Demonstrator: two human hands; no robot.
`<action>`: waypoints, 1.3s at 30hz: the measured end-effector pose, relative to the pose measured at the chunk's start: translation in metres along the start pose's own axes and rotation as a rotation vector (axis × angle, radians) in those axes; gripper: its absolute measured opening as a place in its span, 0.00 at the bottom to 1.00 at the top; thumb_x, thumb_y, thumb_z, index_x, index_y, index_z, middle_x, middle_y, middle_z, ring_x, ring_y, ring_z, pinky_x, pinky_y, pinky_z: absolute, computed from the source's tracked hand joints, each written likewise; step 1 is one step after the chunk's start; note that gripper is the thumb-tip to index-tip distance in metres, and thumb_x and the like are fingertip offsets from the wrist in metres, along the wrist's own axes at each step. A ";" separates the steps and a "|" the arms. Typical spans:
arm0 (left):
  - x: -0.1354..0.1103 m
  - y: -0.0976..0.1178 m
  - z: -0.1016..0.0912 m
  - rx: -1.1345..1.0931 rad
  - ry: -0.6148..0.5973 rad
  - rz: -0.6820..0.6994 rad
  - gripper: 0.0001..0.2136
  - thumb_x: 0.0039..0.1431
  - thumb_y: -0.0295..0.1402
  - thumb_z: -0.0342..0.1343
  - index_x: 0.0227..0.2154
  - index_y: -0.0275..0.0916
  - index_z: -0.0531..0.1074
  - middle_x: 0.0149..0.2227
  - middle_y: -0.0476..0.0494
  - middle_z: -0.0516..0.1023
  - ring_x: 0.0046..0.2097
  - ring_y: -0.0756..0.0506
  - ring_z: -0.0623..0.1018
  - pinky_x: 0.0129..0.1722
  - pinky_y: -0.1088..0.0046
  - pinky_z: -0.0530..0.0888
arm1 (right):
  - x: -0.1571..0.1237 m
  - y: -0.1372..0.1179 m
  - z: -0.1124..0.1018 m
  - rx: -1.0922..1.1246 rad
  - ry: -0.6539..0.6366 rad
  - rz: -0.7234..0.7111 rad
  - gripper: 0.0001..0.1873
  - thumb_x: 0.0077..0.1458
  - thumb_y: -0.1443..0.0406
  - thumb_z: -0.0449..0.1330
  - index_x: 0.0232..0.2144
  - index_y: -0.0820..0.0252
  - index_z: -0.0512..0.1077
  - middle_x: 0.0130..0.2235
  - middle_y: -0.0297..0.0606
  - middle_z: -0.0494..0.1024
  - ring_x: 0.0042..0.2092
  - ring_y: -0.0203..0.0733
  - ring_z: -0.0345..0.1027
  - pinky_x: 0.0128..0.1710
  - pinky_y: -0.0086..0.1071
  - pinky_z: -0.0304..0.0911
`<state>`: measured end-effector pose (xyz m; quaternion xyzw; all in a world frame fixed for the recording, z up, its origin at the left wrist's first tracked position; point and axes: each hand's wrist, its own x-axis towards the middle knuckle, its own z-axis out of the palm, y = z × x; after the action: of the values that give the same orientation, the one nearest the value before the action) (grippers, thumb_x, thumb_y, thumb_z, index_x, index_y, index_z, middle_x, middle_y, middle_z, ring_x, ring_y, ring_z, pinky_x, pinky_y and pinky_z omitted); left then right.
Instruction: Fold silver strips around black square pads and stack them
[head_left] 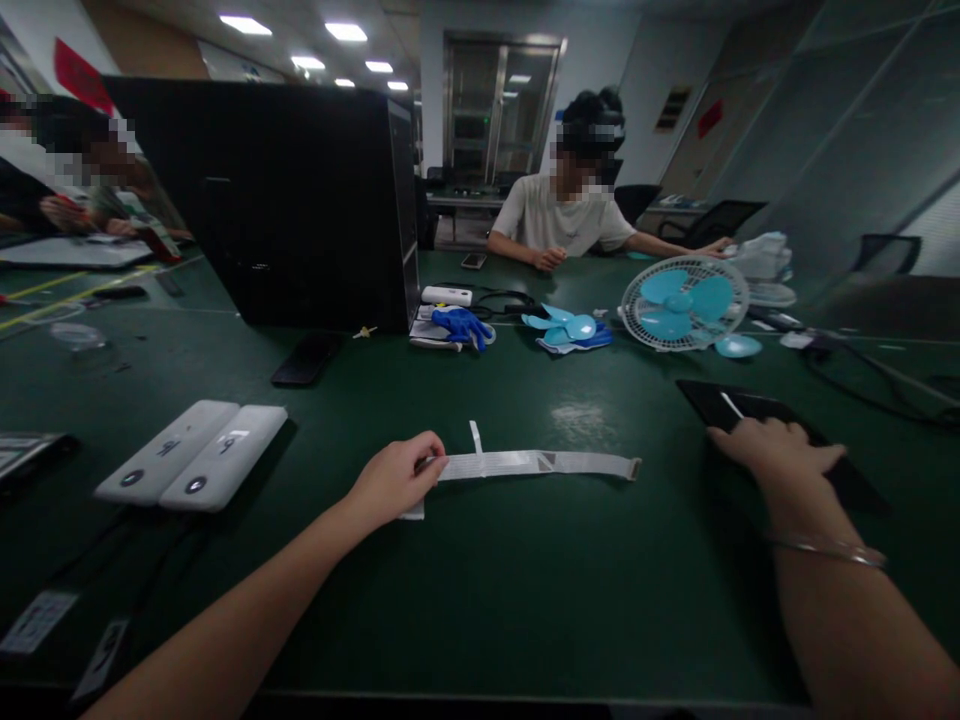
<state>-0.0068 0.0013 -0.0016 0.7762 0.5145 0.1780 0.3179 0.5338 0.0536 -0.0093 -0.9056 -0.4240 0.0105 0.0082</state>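
A long, flat ribbon cable (517, 463), pale grey with a short white tab standing up from it, lies across the green table. My left hand (401, 475) is closed in a pinch on its left end, and a small pale piece shows below the fingers. The right end of the cable rests free, with a darker tip. To the right, my right hand (787, 465) grips a thin black panel (720, 402) across its surface, thumb towards the left. Part of the panel is hidden under the hand. It looks slightly tilted, with a dark shadow beneath.
Two white power banks (225, 455) with cables lie left, near a black phone (306, 360). A large black case (300, 200) stands behind. Farther back are blue gloves (461, 325), light blue fan blades (566, 325) and a fan (682, 303). A person (570, 215) sits opposite.
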 end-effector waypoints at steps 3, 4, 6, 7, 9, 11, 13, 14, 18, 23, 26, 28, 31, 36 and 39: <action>-0.002 0.004 -0.002 0.083 -0.001 0.015 0.11 0.65 0.40 0.45 0.40 0.42 0.69 0.32 0.50 0.76 0.30 0.49 0.74 0.28 0.73 0.66 | -0.006 0.000 -0.004 -0.012 -0.028 0.160 0.45 0.54 0.43 0.46 0.61 0.73 0.57 0.60 0.66 0.57 0.61 0.71 0.45 0.56 0.67 0.36; -0.002 0.005 -0.003 0.103 -0.003 0.016 0.10 0.65 0.39 0.45 0.40 0.42 0.69 0.32 0.50 0.76 0.30 0.49 0.74 0.28 0.74 0.66 | -0.006 0.002 -0.004 -0.004 -0.046 0.180 0.46 0.54 0.42 0.45 0.62 0.73 0.56 0.60 0.66 0.57 0.61 0.70 0.47 0.56 0.65 0.39; -0.002 0.006 -0.004 0.102 -0.018 0.019 0.09 0.65 0.38 0.46 0.42 0.43 0.68 0.35 0.50 0.77 0.32 0.49 0.74 0.29 0.74 0.66 | -0.002 0.006 -0.004 0.013 -0.073 0.177 0.47 0.53 0.40 0.45 0.62 0.72 0.56 0.58 0.65 0.61 0.60 0.68 0.51 0.56 0.61 0.44; -0.002 0.007 -0.005 0.102 -0.018 0.028 0.09 0.65 0.38 0.47 0.42 0.43 0.69 0.35 0.51 0.77 0.33 0.49 0.75 0.30 0.74 0.67 | 0.001 0.009 -0.003 0.017 -0.071 0.167 0.47 0.53 0.40 0.45 0.62 0.72 0.56 0.57 0.65 0.62 0.59 0.68 0.53 0.56 0.60 0.45; -0.002 0.008 -0.006 0.110 -0.037 0.041 0.10 0.65 0.40 0.47 0.42 0.43 0.70 0.33 0.52 0.77 0.32 0.49 0.74 0.31 0.73 0.67 | 0.009 0.013 0.000 0.022 -0.048 0.142 0.47 0.53 0.39 0.43 0.61 0.70 0.57 0.56 0.64 0.63 0.58 0.69 0.55 0.56 0.60 0.46; -0.002 0.009 -0.007 0.115 -0.046 0.051 0.12 0.64 0.41 0.49 0.46 0.45 0.70 0.34 0.52 0.77 0.33 0.49 0.75 0.31 0.74 0.67 | 0.014 0.013 0.003 0.031 -0.030 0.076 0.47 0.54 0.38 0.42 0.62 0.66 0.56 0.57 0.62 0.63 0.57 0.69 0.56 0.55 0.60 0.47; -0.003 0.010 -0.008 0.131 -0.050 0.072 0.14 0.62 0.44 0.51 0.47 0.47 0.70 0.33 0.52 0.76 0.33 0.49 0.75 0.31 0.74 0.66 | 0.014 0.006 0.006 0.030 -0.027 -0.039 0.46 0.54 0.39 0.42 0.64 0.63 0.54 0.58 0.60 0.62 0.57 0.69 0.56 0.53 0.60 0.49; -0.004 0.010 -0.008 0.137 -0.053 0.086 0.14 0.61 0.45 0.52 0.46 0.47 0.71 0.33 0.52 0.76 0.33 0.49 0.75 0.31 0.74 0.66 | 0.011 -0.001 0.007 0.020 -0.023 -0.110 0.45 0.55 0.39 0.42 0.65 0.62 0.52 0.59 0.60 0.61 0.58 0.68 0.56 0.53 0.60 0.50; -0.005 0.011 -0.008 0.113 -0.118 0.151 0.12 0.62 0.44 0.51 0.39 0.43 0.73 0.29 0.53 0.75 0.30 0.51 0.73 0.29 0.76 0.65 | -0.013 -0.042 0.010 -0.046 0.005 -0.434 0.41 0.59 0.43 0.43 0.66 0.61 0.50 0.61 0.58 0.57 0.61 0.63 0.53 0.55 0.56 0.50; -0.009 0.013 -0.008 0.114 -0.088 0.295 0.13 0.65 0.43 0.48 0.35 0.40 0.72 0.27 0.53 0.74 0.27 0.53 0.71 0.28 0.78 0.63 | -0.071 -0.102 0.005 0.032 -0.074 -0.906 0.44 0.57 0.44 0.49 0.67 0.58 0.44 0.65 0.52 0.52 0.64 0.58 0.47 0.61 0.56 0.43; -0.010 0.014 -0.008 0.112 -0.075 0.346 0.14 0.64 0.44 0.49 0.33 0.39 0.71 0.27 0.54 0.73 0.26 0.54 0.71 0.28 0.78 0.63 | -0.119 -0.130 -0.003 0.113 -0.193 -1.199 0.46 0.55 0.44 0.54 0.68 0.51 0.41 0.67 0.43 0.49 0.65 0.55 0.44 0.63 0.56 0.41; -0.010 0.013 -0.008 0.123 -0.084 0.368 0.14 0.63 0.45 0.50 0.32 0.39 0.71 0.26 0.54 0.73 0.26 0.54 0.70 0.28 0.78 0.62 | -0.151 -0.145 -0.008 0.139 -0.259 -1.346 0.44 0.56 0.46 0.55 0.68 0.47 0.40 0.67 0.39 0.47 0.66 0.52 0.42 0.63 0.55 0.41; -0.008 0.010 -0.009 0.128 -0.062 0.337 0.15 0.62 0.46 0.51 0.31 0.39 0.72 0.25 0.54 0.72 0.25 0.54 0.69 0.27 0.78 0.61 | -0.186 -0.159 -0.013 0.135 -0.314 -1.495 0.40 0.58 0.49 0.54 0.67 0.44 0.41 0.68 0.34 0.45 0.67 0.50 0.38 0.64 0.54 0.40; -0.005 0.006 -0.010 0.151 -0.011 0.248 0.16 0.62 0.47 0.51 0.31 0.40 0.73 0.24 0.54 0.72 0.26 0.53 0.70 0.27 0.76 0.60 | -0.191 -0.159 -0.021 0.151 -0.300 -1.474 0.37 0.58 0.49 0.54 0.66 0.43 0.47 0.67 0.32 0.48 0.67 0.52 0.39 0.64 0.58 0.38; -0.005 0.009 -0.009 0.163 -0.020 0.197 0.15 0.63 0.46 0.50 0.33 0.41 0.72 0.26 0.54 0.73 0.27 0.52 0.71 0.27 0.76 0.61 | -0.178 -0.147 -0.036 0.257 -0.344 -1.396 0.29 0.62 0.52 0.50 0.64 0.46 0.55 0.64 0.35 0.58 0.63 0.51 0.51 0.61 0.54 0.52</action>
<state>-0.0082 -0.0028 0.0109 0.8480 0.4454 0.1581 0.2399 0.3078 0.0109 0.0321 -0.4016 -0.8934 0.1945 0.0525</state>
